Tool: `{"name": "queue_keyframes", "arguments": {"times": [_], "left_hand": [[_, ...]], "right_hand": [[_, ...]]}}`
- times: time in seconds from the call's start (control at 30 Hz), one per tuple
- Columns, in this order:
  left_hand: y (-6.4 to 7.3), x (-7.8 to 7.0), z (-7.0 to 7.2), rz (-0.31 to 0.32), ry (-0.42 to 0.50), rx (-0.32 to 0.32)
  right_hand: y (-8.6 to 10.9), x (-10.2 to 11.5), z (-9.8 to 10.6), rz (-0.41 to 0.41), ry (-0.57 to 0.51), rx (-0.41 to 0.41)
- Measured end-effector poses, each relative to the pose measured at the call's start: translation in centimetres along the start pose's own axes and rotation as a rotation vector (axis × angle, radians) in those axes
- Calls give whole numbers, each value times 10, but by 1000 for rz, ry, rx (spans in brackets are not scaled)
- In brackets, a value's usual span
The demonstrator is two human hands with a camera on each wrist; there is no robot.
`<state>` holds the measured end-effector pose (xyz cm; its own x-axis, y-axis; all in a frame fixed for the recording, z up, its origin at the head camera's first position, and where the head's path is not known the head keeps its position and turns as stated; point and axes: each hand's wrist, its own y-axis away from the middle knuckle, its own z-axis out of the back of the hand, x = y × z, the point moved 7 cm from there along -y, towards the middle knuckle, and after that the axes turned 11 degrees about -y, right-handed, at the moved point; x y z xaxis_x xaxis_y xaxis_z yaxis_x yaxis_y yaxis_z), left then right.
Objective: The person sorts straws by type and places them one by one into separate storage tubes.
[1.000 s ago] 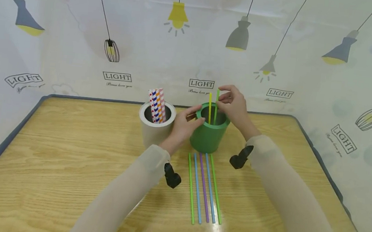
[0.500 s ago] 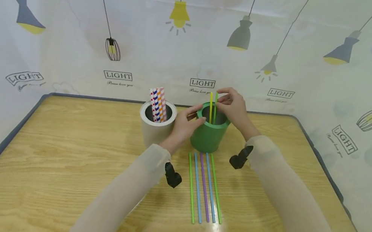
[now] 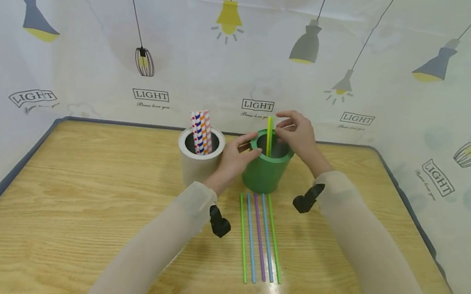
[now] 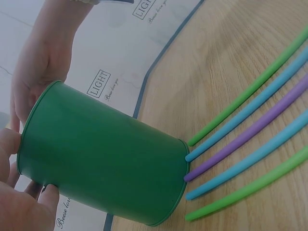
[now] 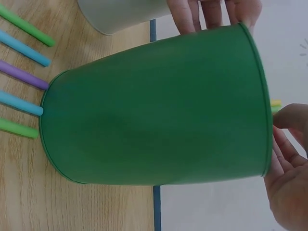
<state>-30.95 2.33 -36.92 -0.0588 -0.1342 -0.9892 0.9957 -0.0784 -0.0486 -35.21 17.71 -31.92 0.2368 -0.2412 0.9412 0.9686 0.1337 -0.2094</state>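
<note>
At the back of the table stands a green bucket, upright. My left hand holds its rim on the left side, thumb and fingers around the edge. A yellow straw and a light green straw lean side by side inside it. My right hand is at the bucket's right rim, its bent fingers slightly apart from the straws. In the right wrist view, only the straw tips show beyond the rim. Several loose straws, including a purple straw, lie in a row in front of the bucket.
A white bucket with several patterned paper straws stands just left of the green one. Behind the wooden table hangs a lamp-printed backdrop, with a dark blue band along the table edge.
The light green straw has sunk lower into the green bucket and shifted left against the yellow one. My right fingers have come away from it. The left hand stays on the rim.
</note>
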Motion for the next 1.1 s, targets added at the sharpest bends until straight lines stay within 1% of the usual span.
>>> {"name": "queue_keyframes", "arguments": {"times": [0.13,0.33,0.5,0.73,0.9,1.1], "left_hand": [[-1,0,-1,4,0,6],[0,1,-2,15,2,5],[1,1,-1,23,4,-6],[2,1,-1,27,17,11],[2,2,-1,21,7,7],[1,1,-2,6,2,13]], "right_hand": [[2,-1,4,-20,-51,-3],[13,2,14,-56,-71,-7],[24,8,19,-61,-83,23],[40,10,27,-51,-68,62],[50,5,34,-68,-66,76],[65,-10,41,-94,-52,108]]}}
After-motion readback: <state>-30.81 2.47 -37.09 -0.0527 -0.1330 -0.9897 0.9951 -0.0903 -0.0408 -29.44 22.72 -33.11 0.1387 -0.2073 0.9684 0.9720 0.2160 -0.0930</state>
